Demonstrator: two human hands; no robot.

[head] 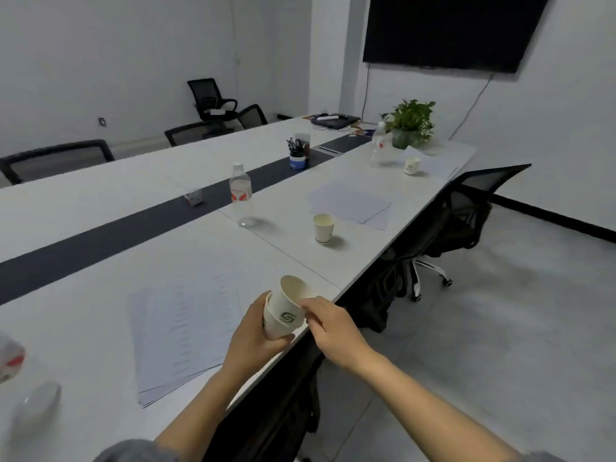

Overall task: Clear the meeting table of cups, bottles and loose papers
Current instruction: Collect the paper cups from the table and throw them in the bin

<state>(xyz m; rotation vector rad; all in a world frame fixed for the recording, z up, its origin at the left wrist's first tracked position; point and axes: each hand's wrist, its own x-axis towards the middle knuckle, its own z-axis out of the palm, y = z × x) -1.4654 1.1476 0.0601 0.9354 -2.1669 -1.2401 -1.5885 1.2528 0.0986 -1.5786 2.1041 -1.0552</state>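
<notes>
Table [83,195] holds 2 cups [323,228], 3 bottles [240,195]; left hand [253,338] and right hand [333,325] grip 2 nested cups [286,315].

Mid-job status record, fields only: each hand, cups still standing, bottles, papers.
left hand: grips outer cup
right hand: pinches inner cup, partly nested in the outer one
cups standing: near cup; far cup
bottles: middle bottle; far bottle; blurred bottle at left edge
papers: near stack; middle stack; far sheets
</notes>
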